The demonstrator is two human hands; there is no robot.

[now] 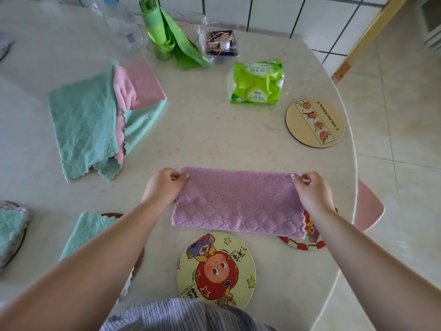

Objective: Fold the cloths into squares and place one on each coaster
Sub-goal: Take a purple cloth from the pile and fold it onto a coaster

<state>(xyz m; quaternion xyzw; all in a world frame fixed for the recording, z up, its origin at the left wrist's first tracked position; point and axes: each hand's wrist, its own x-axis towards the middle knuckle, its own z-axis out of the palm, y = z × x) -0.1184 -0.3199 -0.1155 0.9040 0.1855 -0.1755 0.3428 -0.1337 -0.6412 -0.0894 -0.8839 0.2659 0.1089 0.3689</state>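
A purple cloth [236, 201], folded into a long rectangle, lies flat in front of me. My left hand [163, 186] pinches its far left corner and my right hand [311, 191] pinches its far right corner. The cloth's right end covers part of a red-rimmed coaster [303, 244]. A yellow cartoon coaster [216, 268] lies bare near my body. A beige coaster [315, 123] lies bare at the right. A folded teal cloth [88, 232] rests on a dark coaster [112, 215] under my left forearm. Another teal cloth [10, 228] sits on a coaster at the left edge.
A loose pile of teal and pink cloths [100, 118] lies at the left. A green tissue pack [256, 82], green bag roll [167, 34], clear bottle [124, 25] and small gift box [220, 43] stand at the back. The table's rounded edge [353, 163] runs down the right.
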